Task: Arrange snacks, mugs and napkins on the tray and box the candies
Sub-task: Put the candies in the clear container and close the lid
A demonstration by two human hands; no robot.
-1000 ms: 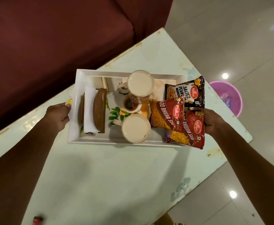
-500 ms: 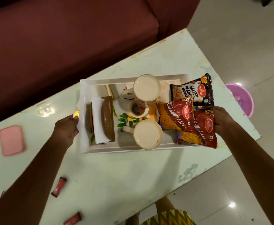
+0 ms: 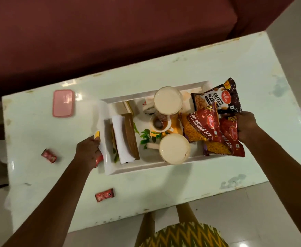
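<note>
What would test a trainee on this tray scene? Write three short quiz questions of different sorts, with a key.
1. True or false: the left hand grips the white tray at its end.
2. How many red candies lie loose on the table outside the tray?
3. The pink box lies: A) in the tray, B) on the table, C) on the sofa.

Key: 1 true. 2 at least two: one candy left of the hand, another candy nearer the person. 3 B.
</note>
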